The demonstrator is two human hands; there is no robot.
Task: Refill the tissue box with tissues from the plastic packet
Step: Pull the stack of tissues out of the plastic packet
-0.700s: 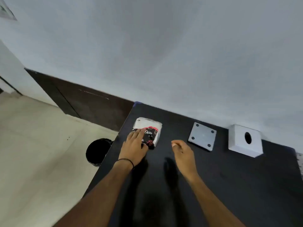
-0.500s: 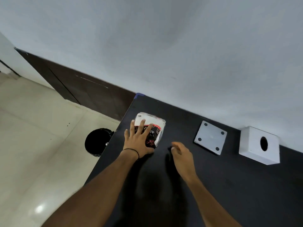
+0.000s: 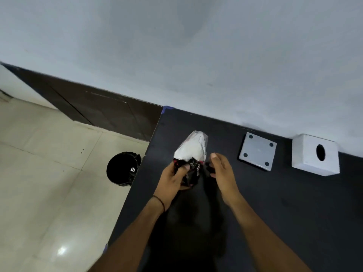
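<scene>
Now left hand (image 3: pixel 172 178) clutches crinkly plastic packet (image 3: pixel 193 152); white cubic tissue box (image 3: pixel 314 155) apart.

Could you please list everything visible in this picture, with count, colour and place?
Plastic tissue packet: one, white with a black and red printed end, lifted off the table and tilted, held in the left hand.
White cube-shaped tissue box: one, with a dark oval hole in its front face, at the table's far right by the wall.
Grey square base plate: one, with four dark round pads at its corners, lying between packet and box.
Black table: one, set against the wall.
Black bin: one, on the pale tiled floor left of the table.
Left hand: grip closed on the packet's dark end; thin black band on the wrist.
Right hand: open, beside the packet; whether it touches it is unclear.
</scene>
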